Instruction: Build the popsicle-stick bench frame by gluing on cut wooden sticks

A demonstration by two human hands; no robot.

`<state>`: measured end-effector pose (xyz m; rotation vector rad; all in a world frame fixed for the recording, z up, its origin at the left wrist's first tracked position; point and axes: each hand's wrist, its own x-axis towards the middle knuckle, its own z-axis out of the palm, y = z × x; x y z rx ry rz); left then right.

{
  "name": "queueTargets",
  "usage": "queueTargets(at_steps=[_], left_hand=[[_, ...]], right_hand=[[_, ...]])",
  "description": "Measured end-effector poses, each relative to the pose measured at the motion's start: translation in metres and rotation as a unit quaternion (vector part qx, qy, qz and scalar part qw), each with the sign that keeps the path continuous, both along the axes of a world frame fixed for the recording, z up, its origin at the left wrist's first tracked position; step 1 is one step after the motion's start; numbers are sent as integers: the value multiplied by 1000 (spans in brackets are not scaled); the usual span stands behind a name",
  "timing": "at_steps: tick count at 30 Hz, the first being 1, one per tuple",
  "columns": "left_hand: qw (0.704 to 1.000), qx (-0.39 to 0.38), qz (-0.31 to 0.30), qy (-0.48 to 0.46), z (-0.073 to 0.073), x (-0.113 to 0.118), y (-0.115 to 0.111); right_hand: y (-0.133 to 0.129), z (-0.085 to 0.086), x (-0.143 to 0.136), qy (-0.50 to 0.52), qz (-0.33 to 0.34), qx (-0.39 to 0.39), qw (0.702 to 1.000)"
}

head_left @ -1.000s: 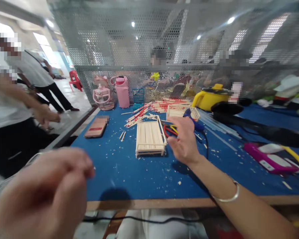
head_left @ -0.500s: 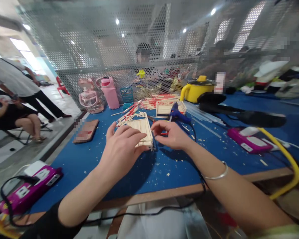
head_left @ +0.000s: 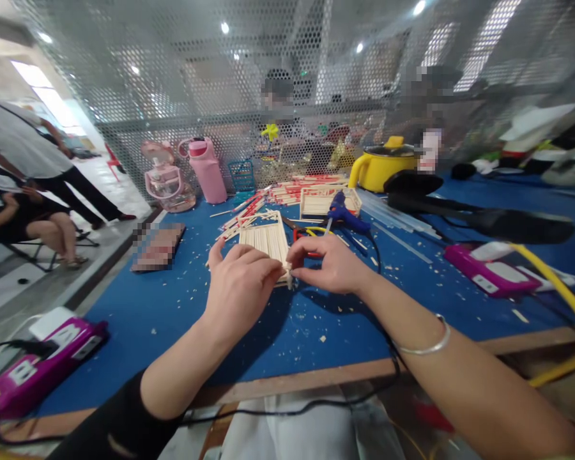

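Observation:
A small frame of pale wooden sticks (head_left: 264,241) lies on the blue table in front of me. My left hand (head_left: 242,275) rests over its near left part, thumb and index finger pinched at the near right corner. From the right, my right hand (head_left: 323,262) meets that same corner, its thumb and fingertips closed together. Whatever lies between the fingertips is too small to name. Beyond my right hand sits a blue glue gun (head_left: 345,214), next to pliers with red and yellow handles (head_left: 311,234).
Behind are piled red-tipped sticks (head_left: 292,190), a second stick tray (head_left: 316,206), a yellow pot (head_left: 376,169) and pink bottles (head_left: 207,171). A phone (head_left: 160,248) lies left. Purple power strips (head_left: 489,271) flank the table. A mesh screen stands behind; people are at left.
My left thumb and index finger have drawn together at the frame's near right corner, uncovering more of its slats. My right fingertips have moved slightly left to the same corner. The view has shifted slightly.

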<state>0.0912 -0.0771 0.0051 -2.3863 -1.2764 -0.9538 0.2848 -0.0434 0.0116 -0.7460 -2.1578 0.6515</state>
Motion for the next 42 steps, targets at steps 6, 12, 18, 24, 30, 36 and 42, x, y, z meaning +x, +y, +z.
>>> queueTargets(at_steps=[6, 12, 18, 24, 30, 36, 42], left_hand=[[1000, -3, -1, -11, -1, 1, 0], [1000, 13, 5, -21, -3, 2, -2], [1000, 2, 9, -27, -3, 4, -3], [999, 7, 7, -35, -3, 4, -3], [999, 5, 9, -33, -4, 4, -3], [999, 3, 13, -33, -4, 3, -4], [999, 13, 12, -30, -9, 3, 0]], right_hand=[[1, -1, 1, -4, -17, 12, 1000], [3, -3, 1, -13, -24, 12, 1000], [2, -2, 1, -13, -20, 15, 1000], [3, -2, 2, -17, -19, 21, 999], [3, -3, 2, -17, -26, 26, 999], [0, -1, 1, -9, -13, 20, 1000], [0, -3, -1, -5, -35, 37, 999]])
